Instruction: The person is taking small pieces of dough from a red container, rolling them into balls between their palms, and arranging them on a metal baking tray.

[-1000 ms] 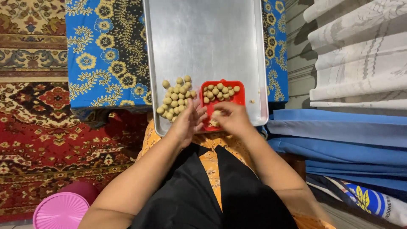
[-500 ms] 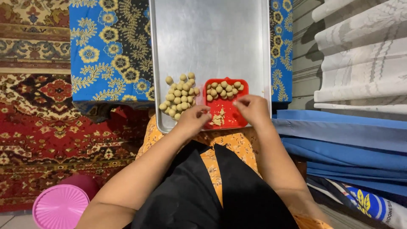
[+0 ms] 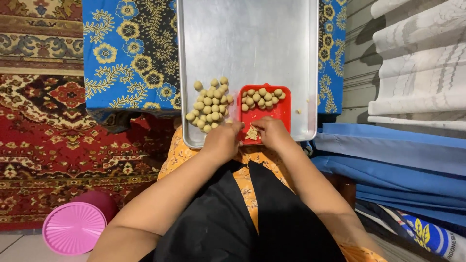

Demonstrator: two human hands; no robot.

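Observation:
A large metal tray (image 3: 242, 43) lies in front of me on a blue flowered cloth. On its near left is a heap of several small tan dough balls (image 3: 209, 104). Beside them sits a red square tray (image 3: 272, 114) with more dough balls (image 3: 262, 98) along its far edge. My left hand (image 3: 223, 140) and my right hand (image 3: 272, 132) meet at the red tray's near edge, fingers pinching a crumbly lump of dough (image 3: 252, 133) between them.
The blue flowered cloth (image 3: 128, 53) covers a low table. A red patterned carpet (image 3: 53, 136) lies at left, with a pink round lid (image 3: 74, 228) near my left elbow. Folded blue and white fabrics (image 3: 403, 145) are stacked at right.
My hands, apart half a second ago at the two sides of the red tray, have come together over the lump of dough at its near edge.

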